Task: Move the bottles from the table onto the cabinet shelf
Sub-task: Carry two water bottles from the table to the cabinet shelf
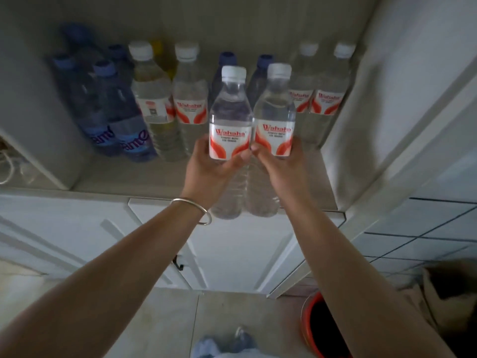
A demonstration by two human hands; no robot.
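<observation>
My left hand grips a clear white-capped water bottle with a red and white label. Beside it, my right hand grips a second bottle of the same kind. Both bottles stand upright and side by side above the front of the cabinet shelf; whether their bases touch it I cannot tell. Behind them on the shelf stand several bottles: blue ones at the left, clear white-capped ones in the middle and at the right.
An open white cabinet door stands at the right of the shelf. Closed white doors lie below the shelf. A red bucket sits on the floor at the lower right. A white cord hangs at the left.
</observation>
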